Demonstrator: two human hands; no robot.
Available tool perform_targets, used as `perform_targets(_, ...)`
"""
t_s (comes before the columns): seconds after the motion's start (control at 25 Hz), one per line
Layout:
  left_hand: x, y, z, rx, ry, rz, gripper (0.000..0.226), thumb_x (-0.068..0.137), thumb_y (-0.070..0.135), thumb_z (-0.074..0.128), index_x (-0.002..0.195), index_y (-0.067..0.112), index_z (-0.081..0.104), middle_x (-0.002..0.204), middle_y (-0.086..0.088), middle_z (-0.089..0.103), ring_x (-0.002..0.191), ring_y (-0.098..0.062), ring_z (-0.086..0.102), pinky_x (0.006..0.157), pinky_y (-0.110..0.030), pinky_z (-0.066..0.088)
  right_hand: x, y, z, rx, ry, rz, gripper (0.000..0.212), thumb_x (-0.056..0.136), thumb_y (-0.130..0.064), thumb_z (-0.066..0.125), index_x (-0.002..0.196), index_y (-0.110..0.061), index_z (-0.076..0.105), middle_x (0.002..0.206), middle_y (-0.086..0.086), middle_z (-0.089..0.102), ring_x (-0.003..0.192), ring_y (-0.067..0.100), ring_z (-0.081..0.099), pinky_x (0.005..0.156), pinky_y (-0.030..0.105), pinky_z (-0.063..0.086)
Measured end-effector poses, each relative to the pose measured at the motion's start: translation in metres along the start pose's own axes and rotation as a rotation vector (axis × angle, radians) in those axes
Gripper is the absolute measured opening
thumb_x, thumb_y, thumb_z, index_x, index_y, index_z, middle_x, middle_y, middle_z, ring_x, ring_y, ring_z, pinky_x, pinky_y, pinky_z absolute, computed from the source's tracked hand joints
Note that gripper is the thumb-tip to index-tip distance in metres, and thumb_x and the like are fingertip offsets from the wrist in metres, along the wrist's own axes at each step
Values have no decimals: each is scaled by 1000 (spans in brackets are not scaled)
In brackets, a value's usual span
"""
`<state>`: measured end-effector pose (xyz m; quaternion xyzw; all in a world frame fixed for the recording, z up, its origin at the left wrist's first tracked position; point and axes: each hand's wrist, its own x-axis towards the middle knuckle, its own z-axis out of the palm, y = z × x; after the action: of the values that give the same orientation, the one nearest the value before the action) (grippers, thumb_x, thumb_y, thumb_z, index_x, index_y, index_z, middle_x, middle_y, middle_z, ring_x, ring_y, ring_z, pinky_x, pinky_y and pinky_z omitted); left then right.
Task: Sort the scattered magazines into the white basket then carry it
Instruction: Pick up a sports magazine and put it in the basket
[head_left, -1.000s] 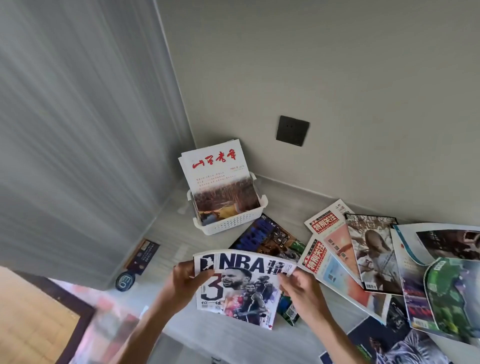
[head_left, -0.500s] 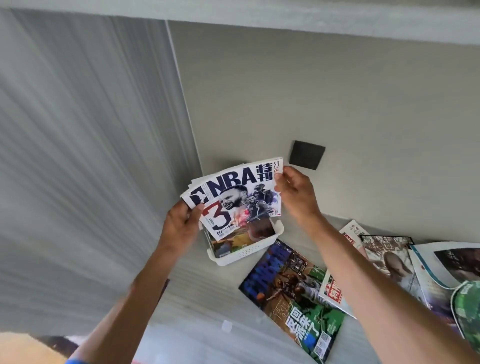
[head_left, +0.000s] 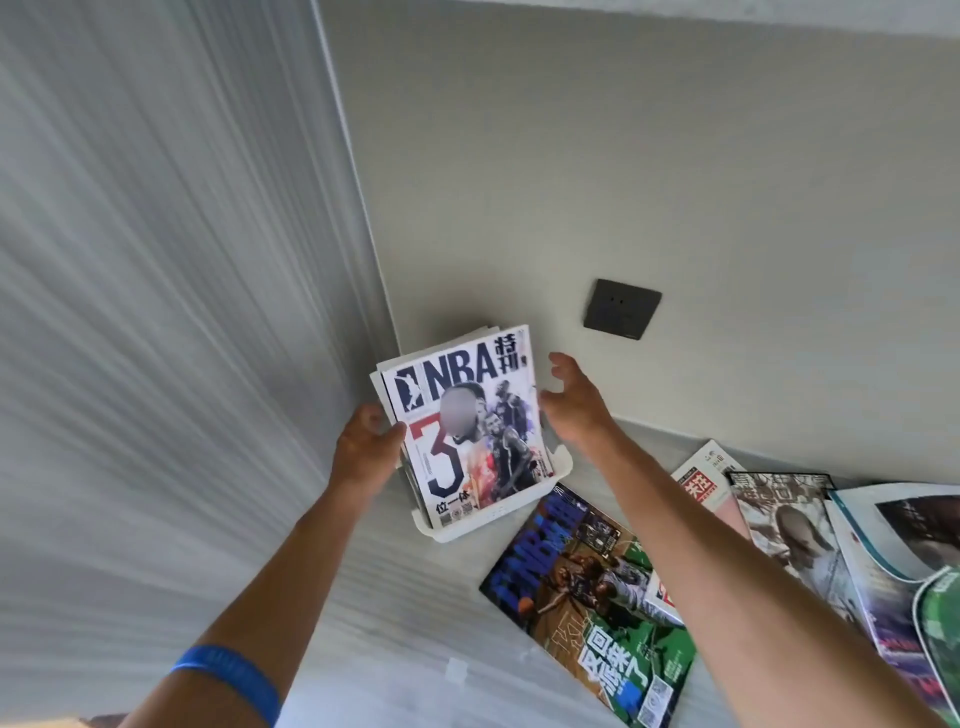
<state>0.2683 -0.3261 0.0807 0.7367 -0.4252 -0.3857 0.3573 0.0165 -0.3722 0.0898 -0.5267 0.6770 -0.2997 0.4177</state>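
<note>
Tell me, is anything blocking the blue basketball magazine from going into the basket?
Nothing visible does. The blue magazine lies flat on the counter beside the basket, its top uncovered except where a red-and-white magazine overlaps its right edge. The basket is open on top, though the NBA magazine and others already stand in it.

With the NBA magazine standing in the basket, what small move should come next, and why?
Probably the left hand lets go of the NBA magazine, which already stands in the white basket. The right hand is open beside it, and the green basketball magazine lies nearest to pick up.
</note>
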Motion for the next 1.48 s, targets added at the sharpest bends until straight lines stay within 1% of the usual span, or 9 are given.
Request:
perform_targets(0.16, -55, 1, 29, -65, 33, 193, 45, 85, 7, 63, 128, 17, 54, 128, -3, 60, 104, -6, 61, 92, -26, 51, -73, 83, -23, 15, -49, 128, 44, 91, -18, 59, 133, -27, 49, 139, 0, 55, 107, 13, 57, 93, 31, 46)
perform_targets(0.4, -193, -40, 155, 200, -565, 214, 43, 90, 15, 59, 133, 22, 54, 131, 0, 59, 117, -12, 53, 99, -29, 43, -262, 269, -73, -132, 71, 598, 36, 89, -12, 58, 124, -15, 59, 131, 8, 63, 105, 23, 65, 85, 30, 51)
perform_targets(0.56, -273, -67, 224, 345, -877, 162, 30, 87, 20, 60, 109, 40, 63, 117, 8, 68, 103, -10, 61, 90, -32, 52, -333, 322, -96, -380, 55, 384, 45, 85, -4, 59, 125, -24, 61, 148, -9, 47, 130, 16, 51, 107, 30, 41)
perform_targets(0.64, -303, -79, 253, 443, -1001, 164, 29, 87, 24, 58, 112, 38, 61, 123, 8, 65, 103, -8, 59, 86, -24, 49, -345, 334, -108, -266, 138, 420, 50, 86, -8, 61, 134, -20, 54, 151, -4, 42, 136, 21, 45, 112, 34, 37)
perform_targets(0.76, -339, -102, 286, 637, -1149, 251, 39, 89, 28, 53, 127, 30, 55, 138, 8, 54, 109, -6, 54, 85, -15, 43, -368, 368, -139, -184, 418, 716, 41, 84, -21, 64, 125, -17, 56, 130, 5, 58, 118, 31, 56, 92, 36, 46)
perform_targets(0.88, -362, -124, 303, 931, -1157, 427, 47, 88, 31, 51, 135, 28, 50, 153, 8, 35, 136, -14, 38, 112, -36, 34, -398, 404, -163, 21, 617, 1003, 33, 75, -30, 69, 103, -15, 60, 111, 12, 65, 96, 37, 62, 79, 43, 53)
perform_targets(1.04, -369, -129, 307, 1165, -1116, 524, 50, 89, 35, 49, 139, 31, 45, 160, 8, 18, 148, -19, 13, 120, -48, 15, -397, 418, -180, 457, 707, 1078, 35, 68, -25, 77, 96, -7, 69, 89, 16, 72, 83, 35, 68, 79, 47, 58)
perform_targets(1.28, -363, -105, 300, 716, -1191, 202, 40, 83, 34, 56, 122, 37, 61, 132, 14, 58, 116, -10, 58, 96, -27, 46, -377, 338, -206, 186, 608, 599, 21, 73, -24, 69, 58, -13, 60, 53, -3, 64, 54, 19, 58, 53, 38, 47)
perform_targets(1.48, -351, -19, 267, -106, -962, -14, 37, 82, 54, 58, 101, 28, 75, 101, -3, 77, 97, -27, 71, 77, -32, 54, -354, 233, -209, -76, 521, -4, 30, 76, -28, 63, 57, -23, 40, 46, -11, 51, 40, 9, 40, 41, 19, 35)
